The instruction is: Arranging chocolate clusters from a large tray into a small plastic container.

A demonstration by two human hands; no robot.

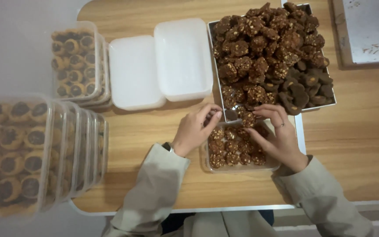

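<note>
Nearest, a clear plastic rectangular tub (211, 164) on the light wooden tabletop (154, 127), partly packed with brown nut-studded cookies (231, 147). Left hand (194, 129) at the tub's far left corner, grip curled, contents not discernible. Right hand (277, 134) over the far right side, grip pinching one cookie (248, 118) just above the rows. Beyond, a heaped metal tray (332, 102) overhanging the tub: risk of knocking loose cookies down, or crumbling the pinched one.
</note>
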